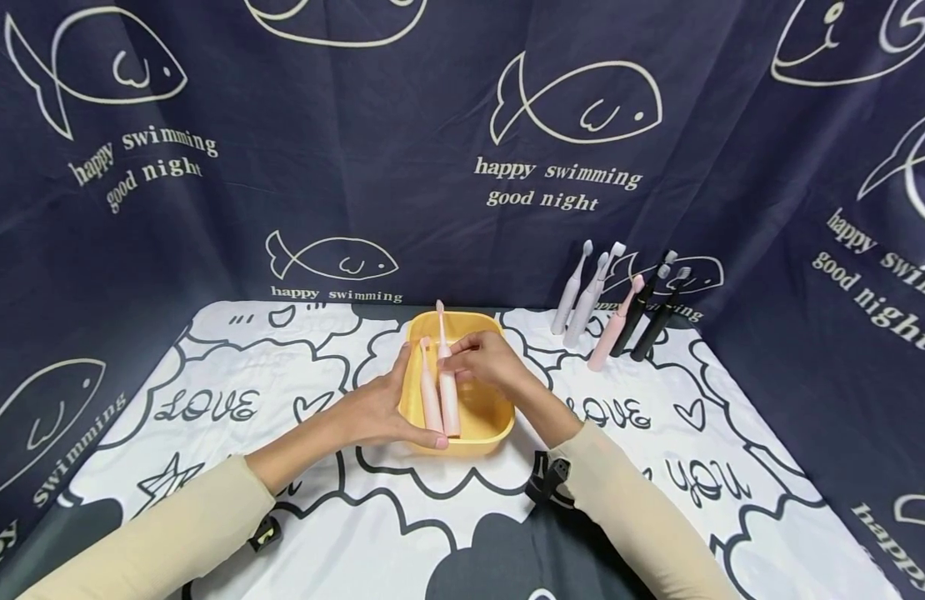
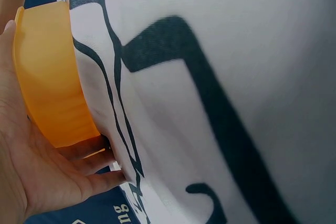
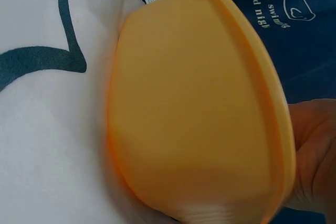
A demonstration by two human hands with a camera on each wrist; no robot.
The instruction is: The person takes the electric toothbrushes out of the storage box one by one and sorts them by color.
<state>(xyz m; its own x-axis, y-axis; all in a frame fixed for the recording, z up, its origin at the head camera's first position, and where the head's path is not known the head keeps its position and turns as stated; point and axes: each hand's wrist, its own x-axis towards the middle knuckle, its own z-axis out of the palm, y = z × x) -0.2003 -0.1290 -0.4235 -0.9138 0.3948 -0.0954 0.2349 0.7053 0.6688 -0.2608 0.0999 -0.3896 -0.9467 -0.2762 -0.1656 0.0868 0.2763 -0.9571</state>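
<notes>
A yellow plastic bin (image 1: 462, 447) stands on the cloth in the head view. My left hand (image 1: 378, 408) holds its left side, thumb along the front rim and fingers round the wall; the left wrist view shows this hand beside the yellow wall (image 2: 50, 77). Inside the bin, a pink electric toothbrush (image 1: 430, 392) leans at the left. Beside it is a second pale pink electric toothbrush (image 1: 448, 404), which my right hand (image 1: 487, 360) pinches from the right. In the right wrist view the bin's wall (image 3: 194, 93) hides most of my right hand.
At the back right stand several electric toothbrushes: white ones (image 1: 582, 300), a pink one (image 1: 611, 333) and black ones (image 1: 653, 325). A patterned white cloth (image 1: 230, 400) covers the table. Behind it hangs a dark blue curtain (image 1: 432, 167) with fish drawings.
</notes>
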